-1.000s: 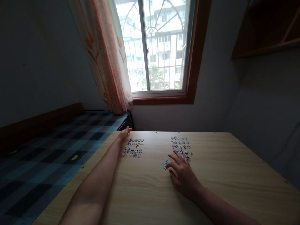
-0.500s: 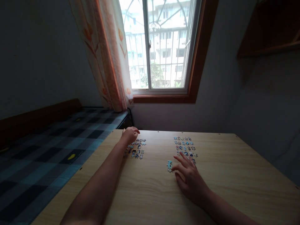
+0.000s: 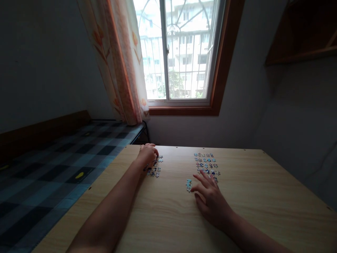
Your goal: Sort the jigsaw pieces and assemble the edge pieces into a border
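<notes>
My left hand reaches to the far left part of the table, over the left group of loose jigsaw pieces. Its fingers curl downward and closed among the upper pieces; whatever is between them is hidden. With fingers spread, my right hand rests at the near end of the right group of jigsaw pieces, which lie in rows, and it partly covers the lowest ones. Beside its index fingertip is a small joined section of puzzle, light blue and pale, lying flat.
The light wooden table runs up to the wall below a barred window. To the left is a bed with a checked cover, and a flowered curtain hangs above its far end. A wooden shelf juts out at upper right.
My left hand has shifted slightly right, and its fingers have curled down over the upper pieces of the left group. My right hand keeps nearly the same pose beside the joined section.
</notes>
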`<action>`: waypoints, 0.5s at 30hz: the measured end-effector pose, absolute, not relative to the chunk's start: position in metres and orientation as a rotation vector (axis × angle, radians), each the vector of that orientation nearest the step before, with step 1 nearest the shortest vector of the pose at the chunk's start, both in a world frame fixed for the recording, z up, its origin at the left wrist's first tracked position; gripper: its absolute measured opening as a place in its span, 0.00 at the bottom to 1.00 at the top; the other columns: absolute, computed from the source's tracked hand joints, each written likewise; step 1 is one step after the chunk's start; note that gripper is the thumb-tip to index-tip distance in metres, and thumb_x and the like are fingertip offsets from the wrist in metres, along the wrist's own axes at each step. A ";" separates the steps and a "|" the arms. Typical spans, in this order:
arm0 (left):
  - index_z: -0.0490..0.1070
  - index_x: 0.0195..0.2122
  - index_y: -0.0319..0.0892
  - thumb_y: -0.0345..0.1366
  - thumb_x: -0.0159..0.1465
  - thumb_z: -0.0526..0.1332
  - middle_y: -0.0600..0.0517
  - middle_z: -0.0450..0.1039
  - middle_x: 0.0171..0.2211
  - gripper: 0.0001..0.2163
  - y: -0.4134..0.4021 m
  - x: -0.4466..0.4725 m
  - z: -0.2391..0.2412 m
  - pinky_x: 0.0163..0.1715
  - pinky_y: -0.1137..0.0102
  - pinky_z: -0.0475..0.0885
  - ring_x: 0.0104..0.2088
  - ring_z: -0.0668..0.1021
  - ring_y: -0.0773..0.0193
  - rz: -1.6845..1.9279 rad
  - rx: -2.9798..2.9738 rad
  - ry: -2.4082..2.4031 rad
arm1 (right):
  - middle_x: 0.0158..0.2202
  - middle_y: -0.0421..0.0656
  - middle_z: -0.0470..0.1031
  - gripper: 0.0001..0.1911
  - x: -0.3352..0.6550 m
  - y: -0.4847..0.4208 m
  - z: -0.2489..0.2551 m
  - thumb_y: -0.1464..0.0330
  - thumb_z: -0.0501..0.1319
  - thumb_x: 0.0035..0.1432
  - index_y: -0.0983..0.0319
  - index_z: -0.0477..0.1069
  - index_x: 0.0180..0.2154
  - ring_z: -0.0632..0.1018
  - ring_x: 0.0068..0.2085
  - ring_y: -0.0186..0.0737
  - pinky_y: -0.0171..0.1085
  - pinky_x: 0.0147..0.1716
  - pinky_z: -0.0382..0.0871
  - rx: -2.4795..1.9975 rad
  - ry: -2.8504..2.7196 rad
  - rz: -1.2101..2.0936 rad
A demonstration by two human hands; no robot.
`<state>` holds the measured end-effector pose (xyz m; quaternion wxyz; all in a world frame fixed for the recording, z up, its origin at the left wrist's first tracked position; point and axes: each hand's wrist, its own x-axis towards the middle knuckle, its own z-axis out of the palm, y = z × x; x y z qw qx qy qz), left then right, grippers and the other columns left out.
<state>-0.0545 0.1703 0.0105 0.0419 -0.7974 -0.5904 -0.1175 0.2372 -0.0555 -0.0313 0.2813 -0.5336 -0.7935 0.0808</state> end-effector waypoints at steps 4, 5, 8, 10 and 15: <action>0.85 0.35 0.53 0.32 0.60 0.59 0.49 0.72 0.60 0.13 0.172 -0.053 0.006 0.63 0.51 0.57 0.61 0.68 0.49 -0.354 -2.408 -1.803 | 0.66 0.45 0.67 0.16 0.238 -0.056 -0.031 0.75 0.56 0.59 0.54 0.77 0.43 0.54 0.72 0.57 0.70 0.66 0.45 -1.421 -2.130 0.227; 0.85 0.36 0.54 0.32 0.61 0.59 0.49 0.71 0.60 0.14 0.172 -0.052 0.005 0.63 0.51 0.57 0.62 0.68 0.50 -0.353 -2.403 -1.797 | 0.66 0.45 0.67 0.16 0.238 -0.056 -0.031 0.75 0.57 0.59 0.55 0.77 0.43 0.54 0.72 0.56 0.70 0.66 0.45 -1.418 -2.129 0.227; 0.84 0.39 0.54 0.32 0.62 0.59 0.48 0.70 0.62 0.14 0.174 -0.053 0.001 0.63 0.51 0.57 0.62 0.67 0.50 -0.353 -2.390 -1.780 | 0.66 0.45 0.67 0.15 0.237 -0.057 -0.030 0.75 0.57 0.59 0.55 0.77 0.42 0.54 0.72 0.56 0.70 0.66 0.45 -1.414 -2.120 0.231; 0.84 0.42 0.54 0.33 0.63 0.58 0.47 0.69 0.63 0.15 0.175 -0.053 -0.002 0.63 0.51 0.57 0.63 0.66 0.50 -0.355 -2.382 -1.773 | 0.66 0.45 0.67 0.15 0.237 -0.057 -0.030 0.75 0.57 0.58 0.55 0.77 0.42 0.54 0.72 0.56 0.70 0.66 0.46 -1.415 -2.116 0.236; 0.83 0.46 0.54 0.35 0.65 0.59 0.46 0.65 0.66 0.14 0.175 -0.049 -0.007 0.65 0.50 0.54 0.67 0.62 0.48 -0.342 -2.407 -1.729 | 0.66 0.45 0.67 0.15 0.237 -0.056 -0.028 0.75 0.57 0.58 0.55 0.77 0.42 0.54 0.72 0.57 0.70 0.66 0.44 -1.416 -2.122 0.238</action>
